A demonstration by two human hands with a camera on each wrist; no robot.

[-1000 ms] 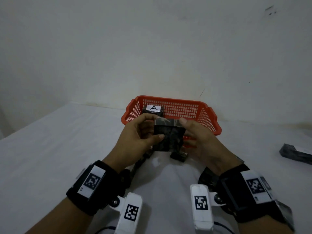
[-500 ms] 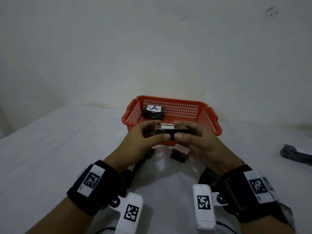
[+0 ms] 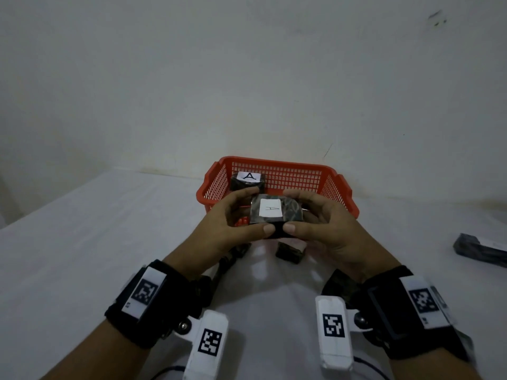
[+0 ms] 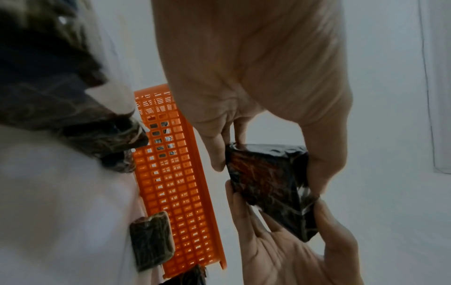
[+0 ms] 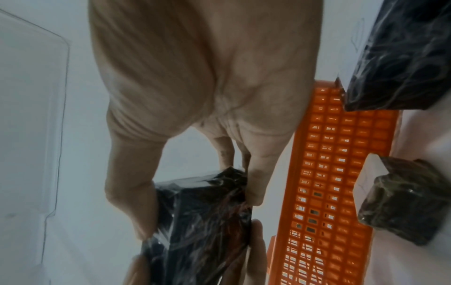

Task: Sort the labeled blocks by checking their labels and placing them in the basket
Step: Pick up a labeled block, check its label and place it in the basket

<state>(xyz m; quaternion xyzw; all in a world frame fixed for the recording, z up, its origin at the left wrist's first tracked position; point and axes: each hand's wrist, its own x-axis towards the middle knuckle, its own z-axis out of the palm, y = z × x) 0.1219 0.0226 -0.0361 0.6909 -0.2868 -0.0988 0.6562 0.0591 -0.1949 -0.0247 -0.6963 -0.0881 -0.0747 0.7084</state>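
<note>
Both hands hold one dark wrapped block (image 3: 292,215) in the air in front of the red basket (image 3: 277,161). Its white label faces up and reads A. My left hand (image 3: 259,210) pinches its left end between thumb and fingers, and my right hand (image 3: 290,210) pinches the right end. The left wrist view shows the held block (image 4: 268,185) from below, beside the basket wall (image 4: 175,183). The right wrist view shows the same held block (image 5: 202,221) from its other end. Inside the basket lies another block labelled A (image 3: 248,181).
A small dark block (image 3: 290,249) lies on the white table just before the basket, below my hands. Another dark block (image 3: 238,249) sits partly hidden under my left hand. A long dark block (image 3: 480,249) lies far right. A wall stands behind the basket.
The held block has been turned over in both hands: first a dark face showed, then its edge, and now the white A label faces up.
</note>
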